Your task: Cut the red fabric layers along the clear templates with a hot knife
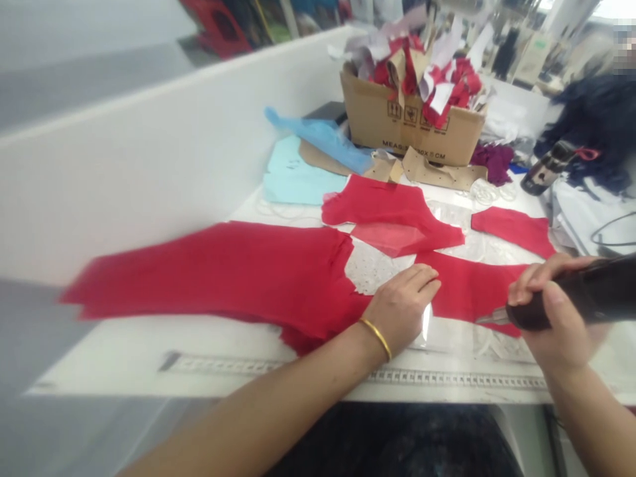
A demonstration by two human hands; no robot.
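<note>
Okay, I've got a long white cutting table (pixel 99 351) across the frame, with a brown cardboard box (pixel 412 126) of red and white scraps at upper centre. Centre-left, a long red fabric panel (pixel 213 278) lies flat; it looks light, soft and limp, best taken by its edge. The person's left hand (pixel 400 311) is open, pressing flat on red cloth, a thin gold bangle (pixel 376 336) at the wrist. Their right hand (pixel 554 311) is closed around a dark-handled pointed tool (pixel 601 291).
</note>
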